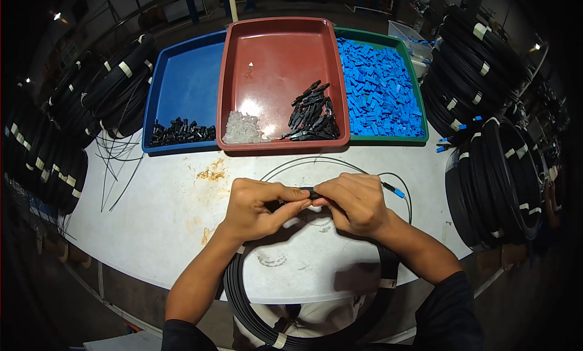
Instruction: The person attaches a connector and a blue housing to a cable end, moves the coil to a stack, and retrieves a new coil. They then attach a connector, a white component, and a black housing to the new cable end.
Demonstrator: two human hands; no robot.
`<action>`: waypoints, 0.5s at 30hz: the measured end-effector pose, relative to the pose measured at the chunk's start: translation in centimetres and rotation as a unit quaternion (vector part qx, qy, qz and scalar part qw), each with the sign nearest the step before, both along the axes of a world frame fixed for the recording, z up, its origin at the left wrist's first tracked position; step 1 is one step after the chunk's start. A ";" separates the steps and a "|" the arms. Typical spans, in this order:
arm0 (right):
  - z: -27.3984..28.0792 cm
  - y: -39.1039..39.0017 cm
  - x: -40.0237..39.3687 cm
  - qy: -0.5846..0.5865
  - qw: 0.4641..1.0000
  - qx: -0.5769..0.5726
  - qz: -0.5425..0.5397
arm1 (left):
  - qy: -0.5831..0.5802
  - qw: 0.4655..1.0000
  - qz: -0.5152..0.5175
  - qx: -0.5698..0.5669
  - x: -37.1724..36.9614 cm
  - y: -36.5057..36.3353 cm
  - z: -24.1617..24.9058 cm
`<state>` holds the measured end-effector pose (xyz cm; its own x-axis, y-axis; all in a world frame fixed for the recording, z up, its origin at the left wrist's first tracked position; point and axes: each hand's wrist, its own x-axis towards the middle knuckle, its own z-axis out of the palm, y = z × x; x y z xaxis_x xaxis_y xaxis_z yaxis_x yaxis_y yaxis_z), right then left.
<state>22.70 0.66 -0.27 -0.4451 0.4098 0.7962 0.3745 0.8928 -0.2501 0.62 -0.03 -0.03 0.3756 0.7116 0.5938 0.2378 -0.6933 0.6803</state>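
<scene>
My left hand (264, 208) and my right hand (355, 202) meet above the white table, fingertips pinched on a small black connector part (313, 193). My fingers cover most of it, so its exact shape is hidden. Below my hands a coil of black cable (237, 284), bound with pale tape, overhangs the table's front edge by my lap. A thin loose length of that cable arcs behind my hands. To the right of my right hand lies a cable end with a blue and black connector (395, 191).
At the back stand a blue tray (182, 96) with black parts, a red tray (273, 47) with clear pieces and black connector bodies, and a green tray (420, 102) full of blue pieces. Taped cable coils are stacked left (118, 83) and right (498, 181) of the white table (139, 229).
</scene>
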 end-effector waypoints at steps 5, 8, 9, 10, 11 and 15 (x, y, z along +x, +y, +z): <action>0.8 -0.4 0.6 -0.066 0.996 0.060 -0.027 | 0.003 0.999 -0.032 0.024 0.1 0.4 -0.4; -0.1 0.4 0.4 -0.021 1.000 -0.010 0.008 | 0.039 0.986 -0.034 0.160 0.3 0.7 -0.3; -0.3 0.5 0.3 -0.020 1.000 -0.010 0.009 | 0.069 0.972 -0.022 0.222 0.3 0.7 -0.2; -0.5 0.5 0.2 -0.004 1.000 -0.009 0.007 | 0.070 0.972 -0.021 0.222 0.2 0.7 -0.3; -0.6 0.4 0.1 0.011 1.000 -0.008 0.004 | 0.030 0.987 -0.019 0.155 0.1 0.6 -0.4; 0.4 -0.4 0.0 -0.006 0.998 0.060 -0.030 | 0.001 0.999 -0.011 -0.038 0.0 -0.2 0.2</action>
